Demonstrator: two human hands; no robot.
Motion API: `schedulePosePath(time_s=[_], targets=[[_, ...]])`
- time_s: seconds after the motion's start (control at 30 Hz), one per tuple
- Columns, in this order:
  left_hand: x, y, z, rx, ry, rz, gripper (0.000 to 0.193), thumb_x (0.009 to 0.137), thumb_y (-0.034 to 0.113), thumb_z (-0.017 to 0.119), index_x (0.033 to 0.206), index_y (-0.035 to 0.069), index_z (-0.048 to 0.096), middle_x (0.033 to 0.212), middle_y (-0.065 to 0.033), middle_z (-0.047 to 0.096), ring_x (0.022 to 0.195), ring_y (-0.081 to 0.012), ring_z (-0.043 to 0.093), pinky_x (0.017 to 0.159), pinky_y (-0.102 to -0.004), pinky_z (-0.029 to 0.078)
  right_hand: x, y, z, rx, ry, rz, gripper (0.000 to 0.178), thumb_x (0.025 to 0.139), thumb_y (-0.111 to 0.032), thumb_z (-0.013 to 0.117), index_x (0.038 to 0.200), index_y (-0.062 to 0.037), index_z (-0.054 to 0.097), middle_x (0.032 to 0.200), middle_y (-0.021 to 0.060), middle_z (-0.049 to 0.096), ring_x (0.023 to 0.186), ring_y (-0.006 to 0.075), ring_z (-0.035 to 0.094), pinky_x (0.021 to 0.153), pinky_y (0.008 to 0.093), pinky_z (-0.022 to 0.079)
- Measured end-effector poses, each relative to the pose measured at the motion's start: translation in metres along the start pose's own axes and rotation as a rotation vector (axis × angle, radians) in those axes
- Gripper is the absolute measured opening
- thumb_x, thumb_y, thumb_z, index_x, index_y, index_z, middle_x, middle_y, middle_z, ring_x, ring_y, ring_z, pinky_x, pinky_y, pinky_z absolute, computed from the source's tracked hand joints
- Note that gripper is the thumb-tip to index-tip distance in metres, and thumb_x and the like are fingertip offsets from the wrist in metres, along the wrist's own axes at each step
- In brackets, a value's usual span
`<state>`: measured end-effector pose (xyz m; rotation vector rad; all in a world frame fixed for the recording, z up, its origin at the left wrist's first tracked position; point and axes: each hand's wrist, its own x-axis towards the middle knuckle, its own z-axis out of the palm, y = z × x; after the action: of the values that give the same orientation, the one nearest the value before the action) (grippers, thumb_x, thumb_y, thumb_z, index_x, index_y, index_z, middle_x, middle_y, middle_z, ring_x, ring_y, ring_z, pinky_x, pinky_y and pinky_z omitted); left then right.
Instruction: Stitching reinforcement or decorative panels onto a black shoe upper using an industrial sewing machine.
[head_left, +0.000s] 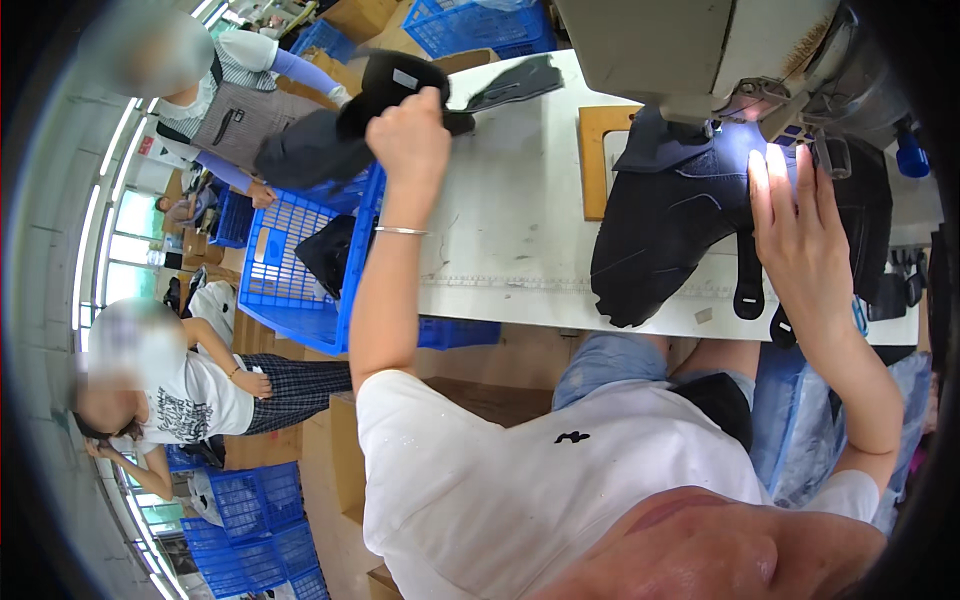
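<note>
My left hand (408, 140) is closed on a black shoe upper (400, 85) that carries a small white label, above the table's left end. Part of the grip is hidden behind the fist. Another black shoe upper (665, 225), with strap ends hanging at the table's front edge, lies under the sewing machine's head (700, 45). On its right part, close to the lit needle area, my right hand (800, 220) rests with fingers stretched out flat. A loose dark cut piece (515, 82) lies at the table's far edge.
A blue crate (290, 318) with dark pieces inside stands left of the white table (500, 240). A yellow-brown frame (594, 160) lies beside the machine. One co-worker stands beyond the crate with a hand (262, 194) at its rim; another person (215, 400) is at the left. Blue crates (260, 500) are stacked lower left.
</note>
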<state>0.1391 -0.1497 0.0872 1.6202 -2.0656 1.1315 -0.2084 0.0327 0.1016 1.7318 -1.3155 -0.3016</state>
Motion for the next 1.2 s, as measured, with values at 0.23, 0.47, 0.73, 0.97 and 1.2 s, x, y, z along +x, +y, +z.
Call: schedulePosePath(time_s=[0.23, 0.47, 0.73, 0.97, 1.2], targets=[[0.002, -0.097, -0.062, -0.281, -0.132, -0.15, 0.03, 0.068, 0.003, 0.052, 0.087, 0.013, 0.072, 0.073, -0.017, 0.064, 0.067, -0.0311, 0.063, 0.064, -0.0362, 0.048, 0.009, 0.009, -0.025, 0.508, 0.201, -0.012, 0.05, 0.068, -0.019, 0.066, 0.114, -0.0005, 0.056, 0.114, 0.0117, 0.058, 0.112, 0.0248, 0.053, 0.099, 0.0397, 0.04], [-0.028, -0.109, -0.108, -0.662, -0.199, -0.232, 0.029, 0.068, -0.001, 0.048, 0.087, 0.002, 0.069, 0.063, -0.0164, 0.06, 0.053, -0.0208, 0.059, 0.055, -0.0287, 0.043, 0.048, -0.059, -0.079, 1.343, 0.417, -0.078, 0.077, 0.062, -0.023, 0.074, 0.13, -0.0059, 0.042, 0.127, 0.0114, 0.05, 0.121, 0.0288, 0.046, 0.101, 0.0429, 0.037], [-0.097, -0.134, -0.14, -0.85, -0.209, -0.279, 0.015, 0.067, -0.001, 0.055, 0.08, -0.001, 0.063, 0.078, -0.0104, 0.064, 0.076, -0.0231, 0.061, 0.071, -0.0301, 0.045, 0.128, -0.096, -0.108, 1.476, 0.802, 0.249, 0.054, 0.07, -0.025, 0.073, 0.117, -0.0088, 0.052, 0.108, 0.0095, 0.057, 0.103, 0.0289, 0.053, 0.085, 0.0415, 0.043], [-0.165, -0.128, -0.196, -1.535, -0.457, -0.644, 0.033, 0.083, 0.013, 0.053, 0.112, -0.003, 0.057, 0.103, -0.0058, 0.063, 0.097, -0.014, 0.059, 0.09, -0.0289, 0.044, 0.109, -0.14, -0.126, 1.727, 0.641, -0.086, 0.027, 0.069, -0.027, 0.07, 0.077, -0.0074, 0.053, 0.074, 0.0043, 0.053, 0.072, 0.0237, 0.053, 0.066, 0.0345, 0.041], [-0.21, -0.061, -0.176, -1.609, -0.293, -1.129, 0.043, 0.08, -0.002, 0.065, 0.12, 0.0, 0.049, 0.111, -0.0072, 0.059, 0.099, -0.014, 0.057, 0.088, -0.0291, 0.047, 0.061, -0.174, -0.139, 1.58, 0.846, -0.415, 0.021, 0.062, -0.023, 0.067, 0.071, -0.0127, 0.051, 0.073, -0.0012, 0.045, 0.072, 0.0158, 0.049, 0.066, 0.0301, 0.038]])
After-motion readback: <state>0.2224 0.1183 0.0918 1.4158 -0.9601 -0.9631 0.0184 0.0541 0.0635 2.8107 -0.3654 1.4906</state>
